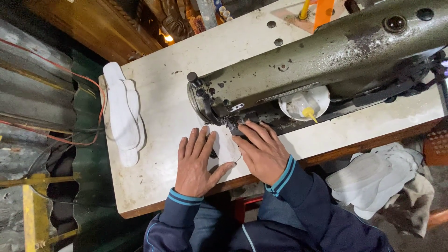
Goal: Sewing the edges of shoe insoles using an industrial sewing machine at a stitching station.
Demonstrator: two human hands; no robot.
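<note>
Both hands press flat, fingers spread, on a small white fabric piece (227, 148) lying on the worn white bench (158, 107): the left hand (196, 163) steadies it while the right hand (262, 151) guides it under the olive-green sewing machine (326, 56). A stack of white cut pieces (123, 114) lies well apart.

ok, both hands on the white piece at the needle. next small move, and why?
Probably feed the white piece a little further under the needle area: the left hand lies flat on it, the right hand presses it at the sewing machine foot, and most of it is still on the near side.
</note>
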